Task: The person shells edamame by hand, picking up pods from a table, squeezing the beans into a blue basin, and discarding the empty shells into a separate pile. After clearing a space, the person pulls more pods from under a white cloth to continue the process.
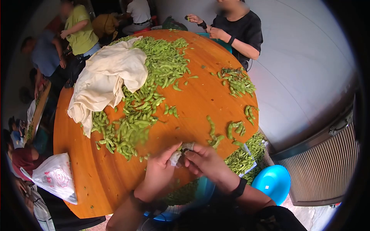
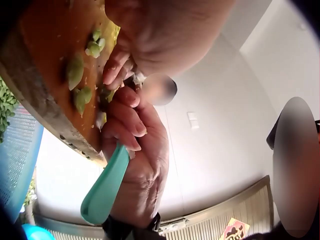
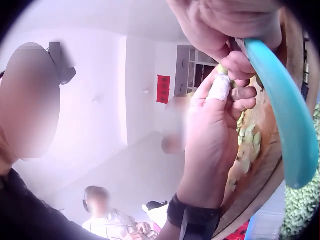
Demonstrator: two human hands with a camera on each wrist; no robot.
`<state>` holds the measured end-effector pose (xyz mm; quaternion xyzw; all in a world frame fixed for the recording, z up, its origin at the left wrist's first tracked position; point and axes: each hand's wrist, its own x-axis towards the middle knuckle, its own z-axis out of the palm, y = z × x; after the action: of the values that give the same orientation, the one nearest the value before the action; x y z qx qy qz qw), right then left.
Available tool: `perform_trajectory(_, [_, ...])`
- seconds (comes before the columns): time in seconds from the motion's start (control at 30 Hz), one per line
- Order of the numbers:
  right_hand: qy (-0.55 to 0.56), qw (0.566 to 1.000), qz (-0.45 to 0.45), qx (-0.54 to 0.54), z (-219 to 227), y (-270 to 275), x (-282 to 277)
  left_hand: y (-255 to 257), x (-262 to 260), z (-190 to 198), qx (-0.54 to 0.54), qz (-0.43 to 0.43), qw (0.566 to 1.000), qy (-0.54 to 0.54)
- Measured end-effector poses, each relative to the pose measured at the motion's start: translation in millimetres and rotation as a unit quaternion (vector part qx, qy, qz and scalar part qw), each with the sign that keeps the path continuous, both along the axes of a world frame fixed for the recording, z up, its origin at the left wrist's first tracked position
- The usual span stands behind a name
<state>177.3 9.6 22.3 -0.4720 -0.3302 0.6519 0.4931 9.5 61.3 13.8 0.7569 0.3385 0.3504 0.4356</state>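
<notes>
My left hand (image 1: 160, 171) and right hand (image 1: 212, 163) meet over the near edge of the round wooden table (image 1: 208, 100). In the right wrist view, white wrapping covers my left thumb (image 3: 218, 89), and a bit of green pod (image 3: 223, 69) shows at the left fingertips, pinched there. My right fingers curl round a tool with a smooth teal handle (image 2: 106, 187) that sticks out past the palm; its working end is hidden between the hands. Loose green soybean pods (image 2: 75, 71) lie on the tabletop close by the fingers.
A large heap of pods (image 1: 165, 63) spreads from the far side towards me, partly under a cream cloth (image 1: 111, 69). A white plastic bag (image 1: 59, 177) sits at the left edge. Below right are a blue basin (image 1: 272, 184) and more pods (image 1: 241, 159). Someone in black (image 1: 250, 32) works opposite.
</notes>
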Motion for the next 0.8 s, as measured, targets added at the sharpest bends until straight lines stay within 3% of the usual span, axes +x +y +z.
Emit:
perform_trajectory(0.2, [-0.073,0.995,0.060,0.007,18,-3,2,4,-4,-5,0.038,0.011,0.999,0.026])
perform_trajectory(0.37, [-0.071,0.996,0.048,0.031,6,-3,-4,4,-5,-2,0.183,0.028,0.980,0.075])
perform_trajectory(0.6, [-0.094,0.994,0.006,0.053,-4,-1,-12,5,-8,-6,0.150,0.021,0.986,0.069])
perform_trajectory(0.8, [-0.073,0.996,-0.005,0.047,-5,0,-13,6,-12,-5,0.060,-0.012,0.997,0.039])
